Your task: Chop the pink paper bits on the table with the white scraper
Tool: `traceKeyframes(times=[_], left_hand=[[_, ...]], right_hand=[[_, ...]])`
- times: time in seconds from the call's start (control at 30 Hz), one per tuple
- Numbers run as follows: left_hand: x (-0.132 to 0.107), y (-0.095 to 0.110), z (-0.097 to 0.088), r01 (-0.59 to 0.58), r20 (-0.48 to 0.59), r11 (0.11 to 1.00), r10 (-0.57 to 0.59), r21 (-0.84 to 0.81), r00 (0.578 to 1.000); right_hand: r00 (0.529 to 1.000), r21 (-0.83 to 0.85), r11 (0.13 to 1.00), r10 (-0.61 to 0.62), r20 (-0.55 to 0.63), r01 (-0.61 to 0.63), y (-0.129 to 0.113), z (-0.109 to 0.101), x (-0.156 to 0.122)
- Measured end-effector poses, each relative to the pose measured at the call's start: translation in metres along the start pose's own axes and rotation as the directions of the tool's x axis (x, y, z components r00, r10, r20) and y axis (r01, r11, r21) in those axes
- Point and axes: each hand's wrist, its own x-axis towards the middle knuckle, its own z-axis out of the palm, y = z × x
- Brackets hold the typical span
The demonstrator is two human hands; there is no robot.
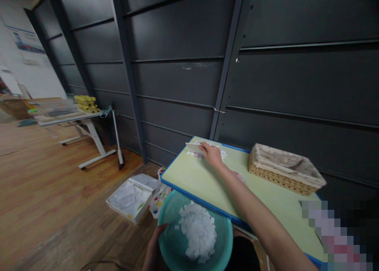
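Right hand: closed on a white card, above pale scraps near the far left corner of the worktop.
Left hand: thumb over the left rim of a green bowl, probably gripping it, as the fingers are hidden.
Bowl: at the worktop's near edge, white pieces heaped inside.
Basket: by the worktop's far edge, toward the right.

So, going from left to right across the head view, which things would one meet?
Wall poster, wheeled table, open white box, teal basin, woven basket.
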Motion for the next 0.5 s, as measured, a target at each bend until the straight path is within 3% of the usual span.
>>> traceKeyframes(times=[0.2, 0.5], left_hand=[[-0.004, 0.006, 0.005, 0.016, 0.075, 0.998, -0.011, -0.059, 0.997], [-0.003, 0.006, 0.004, -0.141, 0.109, 0.989, 0.145, -0.04, 0.983]], right_hand=[[0.999, -0.041, 0.998, -0.045, 0.001, 0.045, 0.004, -0.006, -0.004], [1.0, -0.063, 0.998, -0.004, 0.013, 0.005, 0.005, -0.009, -0.005]])
